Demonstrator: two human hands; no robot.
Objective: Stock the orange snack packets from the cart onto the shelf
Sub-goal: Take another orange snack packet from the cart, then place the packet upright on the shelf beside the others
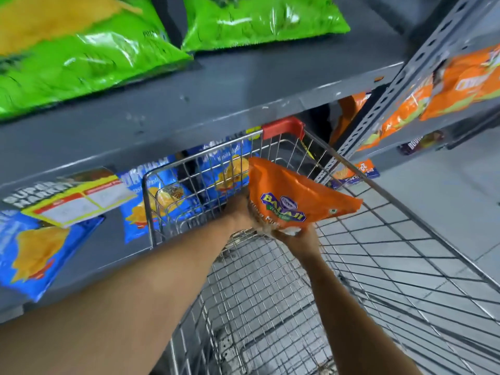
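An orange snack packet with a purple logo hangs above the far end of the wire cart. My left hand grips its left edge and my right hand holds its lower edge from below. Both forearms reach over the cart basket, whose wire floor shows no other packets. More orange packets stand on the grey shelf at the right.
A grey metal shelf on the left carries green packets on top and blue chip packets below, with a price tag on its edge. The cart's red corner guard touches that shelf. Tiled floor lies at the right.
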